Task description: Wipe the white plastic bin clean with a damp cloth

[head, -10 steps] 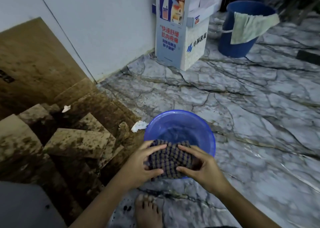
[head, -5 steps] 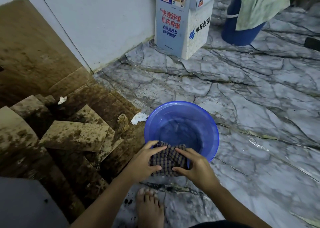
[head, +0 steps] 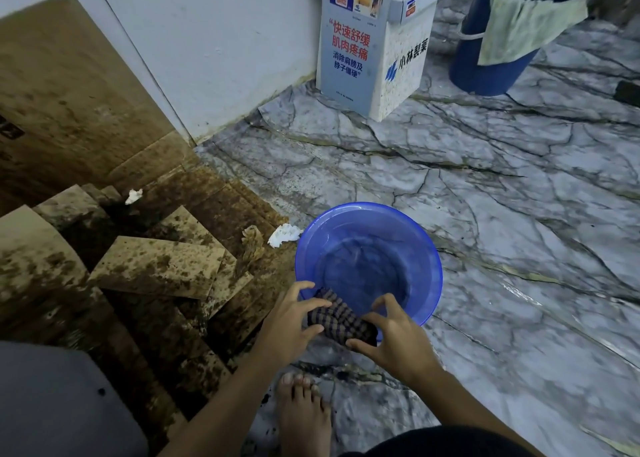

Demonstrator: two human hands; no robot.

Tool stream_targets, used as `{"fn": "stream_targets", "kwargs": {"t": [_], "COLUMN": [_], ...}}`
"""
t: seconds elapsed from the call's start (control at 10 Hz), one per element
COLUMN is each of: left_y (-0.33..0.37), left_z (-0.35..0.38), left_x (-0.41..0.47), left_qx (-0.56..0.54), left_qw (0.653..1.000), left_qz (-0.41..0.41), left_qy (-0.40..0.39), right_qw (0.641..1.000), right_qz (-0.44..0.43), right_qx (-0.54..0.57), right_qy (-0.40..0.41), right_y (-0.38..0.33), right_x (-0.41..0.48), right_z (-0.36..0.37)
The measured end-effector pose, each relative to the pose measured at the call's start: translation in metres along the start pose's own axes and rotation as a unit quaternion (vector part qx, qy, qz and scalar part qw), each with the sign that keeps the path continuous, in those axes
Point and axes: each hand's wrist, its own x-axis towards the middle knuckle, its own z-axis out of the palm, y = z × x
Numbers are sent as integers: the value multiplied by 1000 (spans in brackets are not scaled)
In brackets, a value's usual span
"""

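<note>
Marble floor [head: 502, 221]: L hand [head: 287, 321], R hand [head: 396, 340] grip cloth [head: 337, 319] btwn them over basin [head: 437, 266].

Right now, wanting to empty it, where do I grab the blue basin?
Probably the basin rim at its left and right sides, from above: it is bare there, while the cloth, left hand and right hand crowd the near edge.
</note>
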Motion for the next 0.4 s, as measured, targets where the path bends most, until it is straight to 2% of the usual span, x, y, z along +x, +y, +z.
{"fn": "stream_targets", "kwargs": {"t": [0.2,0.3,0.4], "left_y": [-2,-4,6], "left_z": [-26,-58,-99], "left_x": [-17,-33,-88], "left_qx": [-69,-95,-134], "left_qw": [998,995,986], "left_qz": [-5,-20,-72], "left_qy": [-12,21,69], "right_qw": [998,997,987], "right_qz": [-30,-58,-78], "right_qx": [38,50,117], "right_qy": [-44,-16,76], "right_y": [-2,-8,-27], "right_x": [6,15,28], "right_z": [-14,-27,-75]}}
